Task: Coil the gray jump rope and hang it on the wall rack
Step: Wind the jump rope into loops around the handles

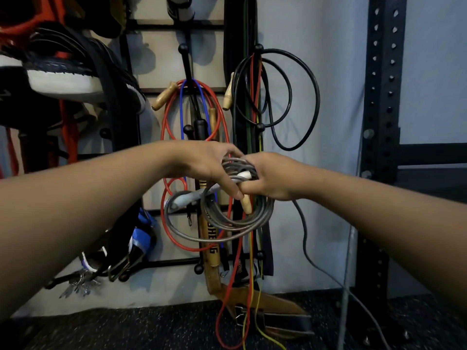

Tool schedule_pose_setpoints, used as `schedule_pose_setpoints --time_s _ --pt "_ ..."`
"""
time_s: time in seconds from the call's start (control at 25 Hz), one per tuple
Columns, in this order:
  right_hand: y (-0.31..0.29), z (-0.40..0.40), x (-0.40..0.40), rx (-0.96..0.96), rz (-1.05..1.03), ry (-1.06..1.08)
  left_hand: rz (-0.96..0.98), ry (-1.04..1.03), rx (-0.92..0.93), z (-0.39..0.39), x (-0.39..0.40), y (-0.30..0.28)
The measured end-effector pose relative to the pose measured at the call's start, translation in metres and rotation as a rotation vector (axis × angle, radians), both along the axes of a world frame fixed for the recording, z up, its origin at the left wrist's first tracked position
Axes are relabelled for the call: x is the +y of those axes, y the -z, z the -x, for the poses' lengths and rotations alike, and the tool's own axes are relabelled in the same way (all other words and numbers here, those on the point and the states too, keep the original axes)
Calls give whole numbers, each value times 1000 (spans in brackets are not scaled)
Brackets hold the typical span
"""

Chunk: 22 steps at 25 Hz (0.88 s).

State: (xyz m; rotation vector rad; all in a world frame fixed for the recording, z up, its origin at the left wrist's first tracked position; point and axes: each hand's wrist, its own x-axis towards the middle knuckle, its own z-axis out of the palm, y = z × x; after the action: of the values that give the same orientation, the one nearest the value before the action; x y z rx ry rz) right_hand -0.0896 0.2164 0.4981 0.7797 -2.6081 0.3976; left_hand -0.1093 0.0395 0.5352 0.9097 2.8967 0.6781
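At the centre of the frame, a person's left hand (pixel 212 165) and right hand (pixel 270 176) meet, both grasping the top of a gray jump rope (pixel 227 218) wound into several loops that hang below the fingers. One tail of the rope trails down toward the lower right. Behind the hands, in the upper middle, a black wall rack (pixel 185 61) holds red, blue and black ropes on its hooks.

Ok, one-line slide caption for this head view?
Both hands, left hand and right hand, grip the coiled gray jump rope before the wall rack hung with colored ropes.
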Motion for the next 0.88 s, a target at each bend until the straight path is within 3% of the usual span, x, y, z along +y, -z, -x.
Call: schedule_pose_setpoints --time_s 0.08,0.2,0.36,0.44,0.52,0.72,0.88 --pt "-8 -2 3 37 -58 -11 -88 86 -154 5 -1 4" --pt "-9 -3 10 19 -50 6 -103 111 -129 1 -1 17" --pt "-10 -9 23 -216 117 -47 25 72 -23 -1 -9 18" --pt "-12 -13 39 -349 255 -83 -52 72 -47 0 -21 21" --pt "-7 -15 58 -386 415 -97 -289 100 -136 2 -35 31" --pt "25 -9 52 -359 694 -33 -1120 177 -384 6 -19 65" --pt "54 -1 29 -621 1057 -266 -1615 138 -378 11 12 68"
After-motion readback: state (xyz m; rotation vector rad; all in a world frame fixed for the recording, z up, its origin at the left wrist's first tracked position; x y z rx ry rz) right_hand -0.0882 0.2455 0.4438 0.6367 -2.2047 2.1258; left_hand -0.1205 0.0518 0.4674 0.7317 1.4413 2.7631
